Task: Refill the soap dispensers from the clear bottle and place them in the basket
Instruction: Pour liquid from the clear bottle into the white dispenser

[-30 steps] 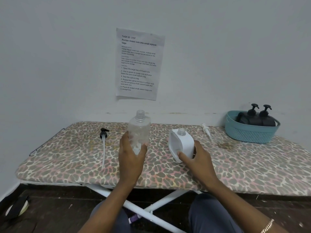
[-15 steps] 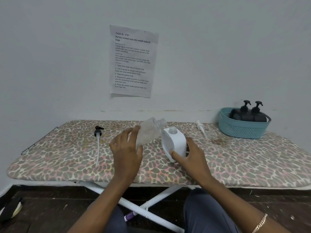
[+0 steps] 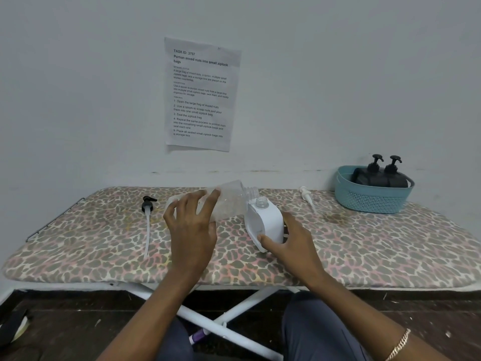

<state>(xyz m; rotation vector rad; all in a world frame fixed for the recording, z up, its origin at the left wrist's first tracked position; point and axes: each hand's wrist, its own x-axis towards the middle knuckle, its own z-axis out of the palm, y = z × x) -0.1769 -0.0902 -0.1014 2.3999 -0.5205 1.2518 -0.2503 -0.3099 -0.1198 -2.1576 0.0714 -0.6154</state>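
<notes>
My left hand [image 3: 191,225] grips the clear bottle [image 3: 229,201], tipped almost flat with its open threaded mouth pointing right, just above the neck of the white dispenser [image 3: 265,225]. That white dispenser stands upright on the board, uncapped, and my right hand [image 3: 291,242] holds its lower right side, thumb on the front. A teal basket [image 3: 369,199] at the back right holds two black pump dispensers [image 3: 380,175]. A white pump head [image 3: 307,198] lies behind the white dispenser. A black pump with a long tube [image 3: 147,220] lies to the left.
Everything sits on a leopard-print ironing board [image 3: 364,246] against a pale wall with a printed sheet [image 3: 200,95]. White crossed legs [image 3: 221,321] and a dark floor show below the near edge. My knees are under the board.
The clear bottle went from upright to tipped nearly flat, its mouth brought to the white dispenser's neck. My right hand stayed on the dispenser.
</notes>
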